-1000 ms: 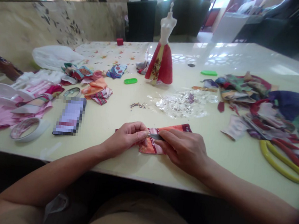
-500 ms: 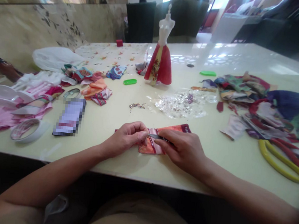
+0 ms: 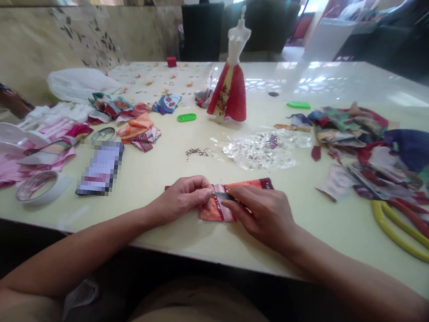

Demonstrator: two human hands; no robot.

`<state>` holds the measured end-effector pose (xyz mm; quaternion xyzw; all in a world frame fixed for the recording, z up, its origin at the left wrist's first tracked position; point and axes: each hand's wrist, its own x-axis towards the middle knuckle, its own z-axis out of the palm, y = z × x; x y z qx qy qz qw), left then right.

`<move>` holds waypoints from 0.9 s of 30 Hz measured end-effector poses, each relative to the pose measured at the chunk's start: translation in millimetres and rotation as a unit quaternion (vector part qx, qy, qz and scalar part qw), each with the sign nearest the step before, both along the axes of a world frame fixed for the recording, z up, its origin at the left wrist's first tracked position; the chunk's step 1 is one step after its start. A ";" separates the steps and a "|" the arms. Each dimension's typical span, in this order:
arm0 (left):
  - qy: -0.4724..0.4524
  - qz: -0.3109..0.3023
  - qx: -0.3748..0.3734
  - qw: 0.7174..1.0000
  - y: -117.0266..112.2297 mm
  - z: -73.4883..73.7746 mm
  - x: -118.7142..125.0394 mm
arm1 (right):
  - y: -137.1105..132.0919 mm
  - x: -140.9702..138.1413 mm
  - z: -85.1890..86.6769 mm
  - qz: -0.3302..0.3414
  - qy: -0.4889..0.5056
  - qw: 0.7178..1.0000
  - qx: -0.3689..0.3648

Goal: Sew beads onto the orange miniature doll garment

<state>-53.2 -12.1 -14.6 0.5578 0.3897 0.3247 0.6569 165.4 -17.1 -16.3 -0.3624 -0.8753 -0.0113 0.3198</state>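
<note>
An orange and red patterned fabric strip point(image 3: 248, 185) lies on the table near its front edge. My left hand point(image 3: 183, 196) rests on the strip's left end with its fingers curled and pinched together at the cloth. My right hand point(image 3: 266, 215) covers the strip's middle and pinches a thin grey metal tool point(image 3: 223, 196), whose tip meets my left fingertips. A small white mannequin in a red skirt point(image 3: 230, 89) stands farther back on the table.
A cream table point(image 3: 161, 166) holds a clear bag of beads point(image 3: 260, 152), loose beads point(image 3: 197, 152), a phone point(image 3: 101, 167), a tape roll point(image 3: 39, 186), fabric scraps at left point(image 3: 138, 129) and right point(image 3: 369, 144), green clips point(image 3: 187, 117), yellow-handled scissors point(image 3: 403, 230).
Almost nothing differs: both hands stay on the fabric strip, with the thin tool shifted very slightly between the fingertips.
</note>
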 end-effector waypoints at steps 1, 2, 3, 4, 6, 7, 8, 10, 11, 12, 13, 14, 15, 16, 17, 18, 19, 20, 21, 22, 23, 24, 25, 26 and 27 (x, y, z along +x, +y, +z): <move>0.005 -0.001 0.003 1.000 0.0 0.0 -0.2 | -0.1 0.1 -0.1 -0.001 -0.003 1.000 0.000; 0.009 -0.002 0.006 1.000 0.0 0.1 -0.3 | -0.1 0.0 -0.2 -0.003 -0.006 1.000 -0.002; 0.011 -0.002 0.009 1.000 -0.1 0.3 -0.4 | -0.2 -0.2 -0.5 -0.005 -0.009 1.000 -0.005; 0.011 -0.002 0.010 1.000 0.0 0.5 -0.4 | -0.4 -0.6 -0.8 -0.007 -0.011 1.000 -0.009; 0.009 -0.003 0.013 1.000 0.1 0.9 -0.4 | -0.9 -1.8 -1.6 -0.012 -0.009 1.000 -0.024; 0.009 -0.004 0.015 1.000 0.1 1.0 -0.4 | -1.2 -2.5 -2.0 -0.014 -0.004 0.999 -0.036; 0.010 -0.004 0.018 1.000 0.2 1.0 -0.4 | -1.7 -3.2 -2.3 -0.015 0.003 0.999 -0.051; 0.014 -0.003 0.027 1.000 0.2 0.8 -0.7 | -3.1 -4.4 -2.2 -0.016 0.025 0.996 -0.083; 0.016 -0.003 0.032 0.999 0.0 0.6 -0.9 | -3.8 -5.0 -1.8 -0.014 0.037 0.994 -0.100; 0.017 -0.002 0.037 0.999 -0.3 0.5 -1.0 | -4.6 -5.5 -1.1 -0.011 0.048 0.992 -0.115; 0.018 -0.002 0.042 0.999 -0.6 0.4 -1.1 | -5.3 -6.0 -0.2 -0.008 0.059 0.990 -0.127; 0.020 0.000 0.047 0.999 -1.0 0.5 -1.2 | -6.0 -6.5 0.8 -0.005 0.069 0.988 -0.137; 0.024 0.001 0.052 0.998 -1.4 0.8 -1.1 | -6.6 -7.0 1.7 -0.002 0.078 0.987 -0.143; 0.029 0.003 0.056 0.998 -1.8 1.3 -1.0 | -7.1 -7.5 2.5 0.001 0.087 0.985 -0.148; 0.034 0.004 0.059 0.998 -2.0 2.0 -0.9 | -7.4 -7.9 3.0 0.003 0.096 0.984 -0.151; 0.038 0.005 0.063 0.997 -2.2 2.9 -0.7 | -7.8 -8.3 3.3 0.003 0.103 0.983 -0.154; 0.041 0.006 0.066 0.997 -2.4 3.9 -0.5 | -8.0 -8.5 3.3 0.002 0.109 0.981 -0.158; 0.041 0.006 0.068 0.997 -2.5 5.1 -0.1 | -8.2 -8.7 3.1 0.001 0.112 0.980 -0.164; 0.040 0.006 0.072 0.997 -2.7 6.3 0.3 | -8.3 -8.7 2.8 -0.001 0.115 0.979 -0.170; 0.040 0.007 0.075 0.996 -3.1 7.5 0.9 | -8.3 -8.6 2.5 -0.001 0.116 0.977 -0.177; 0.041 0.007 0.077 0.996 -3.7 8.7 1.6 | -8.1 -8.3 2.3 -0.001 0.118 0.976 -0.182; 0.046 0.007 0.077 0.996 -4.6 9.9 2.6 | -7.7 -8.0 2.2 -0.002 0.122 0.975 -0.188; 0.053 0.006 0.076 0.996 -5.7 11.0 3.6 | -7.0 -7.5 2.4 -0.005 0.127 0.973 -0.193; 0.062 0.001 0.077 0.995 -7.1 12.1 4.6 | -6.1 -6.9 2.7 -0.013 0.133 0.971 -0.196; 0.072 -0.007 0.080 0.994 -8.5 13.1 5.5 | -5.0 -6.2 3.1 -0.025 0.137 0.970 -0.199</move>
